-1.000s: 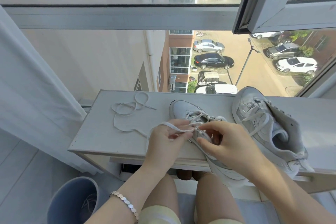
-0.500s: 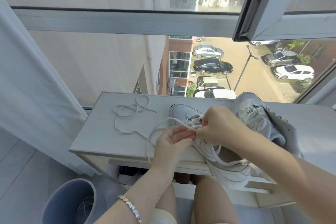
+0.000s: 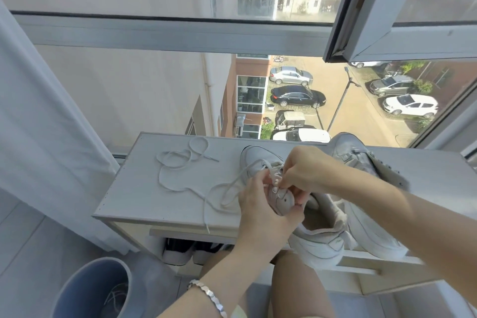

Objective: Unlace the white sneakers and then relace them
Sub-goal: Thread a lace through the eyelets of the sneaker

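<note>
A white sneaker (image 3: pixel 320 237) lies toe away from me on the white cabinet top (image 3: pixel 144 199), its heel hanging over the front edge. My left hand (image 3: pixel 260 204) grips the sneaker's tongue and eyelet flap. My right hand (image 3: pixel 304 170) pinches the white lace (image 3: pixel 227 188) at the eyelets just above the left hand. The lace's free end trails left across the top and dangles over the front edge. A second white sneaker (image 3: pixel 361 160) lies on its side to the right, partly hidden by my right forearm. A loose white lace (image 3: pixel 178 160) lies coiled at the left of the top.
A blue-grey bin (image 3: pixel 95 289) stands on the floor at lower left. A white curtain (image 3: pixel 41 137) hangs at the left. Dark shoes (image 3: pixel 185 250) sit on the shelf under the cabinet top. Behind is a window, its sash (image 3: pixel 387 20) swung open at upper right. My knees are below the cabinet.
My right hand has moved up and forward over the sneaker's eyelets. My left hand has shifted from the lace onto the tongue. The lace loop has dropped slack onto the top.
</note>
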Available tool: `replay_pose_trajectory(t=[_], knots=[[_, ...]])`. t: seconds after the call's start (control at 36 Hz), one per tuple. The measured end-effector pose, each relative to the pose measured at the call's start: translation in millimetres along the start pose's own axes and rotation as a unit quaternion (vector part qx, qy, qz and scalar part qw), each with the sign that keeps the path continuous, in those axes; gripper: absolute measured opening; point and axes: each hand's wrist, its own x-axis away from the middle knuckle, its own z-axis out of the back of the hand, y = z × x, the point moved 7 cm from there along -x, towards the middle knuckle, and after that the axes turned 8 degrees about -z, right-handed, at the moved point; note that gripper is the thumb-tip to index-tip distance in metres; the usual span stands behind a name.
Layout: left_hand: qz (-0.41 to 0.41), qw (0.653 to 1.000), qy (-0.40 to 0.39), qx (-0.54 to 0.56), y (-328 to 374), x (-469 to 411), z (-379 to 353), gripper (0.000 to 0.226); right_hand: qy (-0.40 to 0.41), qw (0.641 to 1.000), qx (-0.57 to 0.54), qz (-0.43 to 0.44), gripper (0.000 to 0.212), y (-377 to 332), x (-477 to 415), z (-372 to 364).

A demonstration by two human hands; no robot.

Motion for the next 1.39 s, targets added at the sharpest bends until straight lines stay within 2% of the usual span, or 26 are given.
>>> replay_pose_trajectory(t=[0.14,0.22,0.31,0.36,0.42,0.47,0.56,0.61,0.69,0.75,0.81,0.86,0.89,0.92,0.94,1.03,1.08,1.17,1.25,1.33,1.39], knots=[[-0.054,0.997,0.008,-0.054,6.7,-9.8,13.0,0.035,0.159,0.974,0.112,0.118,0.023,-13.1,12.9,-4.4],[-0.031,0.999,-0.003,-0.042,6.1,-16.1,18.6,0.025,0.191,0.963,0.070,0.178,0.024,-11.2,16.8,-4.4],[-0.005,1.000,0.012,-0.019,-3.0,-17.7,25.3,0.022,0.210,0.954,-0.060,0.206,0.018,-3.4,19.0,3.0],[0.008,1.000,0.024,0.004,-7.8,-16.0,26.6,0.014,0.195,0.938,-0.237,0.164,0.018,8.0,18.6,10.2],[0.002,0.999,0.042,0.003,-7.7,-14.2,26.4,0.014,0.133,0.886,-0.423,0.133,0.019,15.4,17.9,11.2],[-0.016,0.998,0.059,-0.003,-3.3,-13.1,25.6,0.013,0.066,0.831,-0.538,0.123,0.021,16.9,20.0,9.3],[-0.052,0.995,0.087,-0.019,3.7,-13.0,26.6,0.013,0.000,0.763,-0.630,0.147,0.022,10.9,32.9,8.7],[-0.057,0.992,0.103,-0.040,3.4,-13.8,28.9,0.015,0.003,0.738,-0.655,0.164,0.022,11.7,44.0,15.6],[-0.049,0.988,0.134,-0.055,-1.5,-17.7,37.9,0.039,0.034,0.712,-0.676,0.185,0.016,22.8,59.3,38.0],[-0.047,0.984,0.158,-0.063,-2.9,-21.0,47.5,0.046,0.080,0.742,-0.641,0.179,0.020,37.1,64.4,55.1],[-0.046,0.983,0.165,-0.063,-4.0,-23.5,53.3,0.050,0.144,0.826,-0.530,0.124,0.029,54.8,61.3,67.5],[-0.046,0.986,0.148,-0.067,-3.6,-25.4,51.6,0.048,0.200,0.932,-0.299,0.044,0.029,73.3,49.1,68.6],[-0.048,0.987,0.136,-0.070,-3.2,-25.9,49.2,0.046,0.200,0.963,-0.178,0.009,0.025,77.2,41.8,62.4],[-0.051,0.988,0.128,-0.074,-2.7,-26.3,46.7,0.043,0.193,0.977,-0.089,-0.008,0.020,76.0,36.9,54.1],[-0.053,0.988,0.122,-0.078,-2.7,-26.5,45.0,0.041,0.194,0.980,-0.043,-0.003,0.015,71.8,32.4,44.7],[-0.054,0.989,0.110,-0.078,-6.2,-26.5,43.3,0.033,0.222,0.968,-0.080,0.089,0.023,42.0,30.0,28.0],[-0.048,0.992,0.096,-0.070,-6.2,-25.4,43.3,0.021,0.245,0.958,0.003,0.151,0.032,14.0,33.7,23.3],[-0.047,0.993,0.083,-0.076,-3.9,-23.4,44.5,0.024,0.207,0.957,0.101,0.176,0.039,-7.2,20.4,6.3],[-0.046,0.992,0.078,-0.083,-3.7,-22.9,45.3,0.026,0.184,0.948,0.167,0.200,0.034,-23.1,6.5,-11.4],[-0.049,0.990,0.088,-0.096,-3.1,-22.3,46.0,0.021,0.218,0.938,0.052,0.265,0.027,-25.5,7.1,-10.8],[-0.054,0.987,0.110,-0.100,-0.5,-21.6,47.2,0.034,0.203,0.932,-0.075,0.292,0.024,-22.3,14.4,-5.2]])
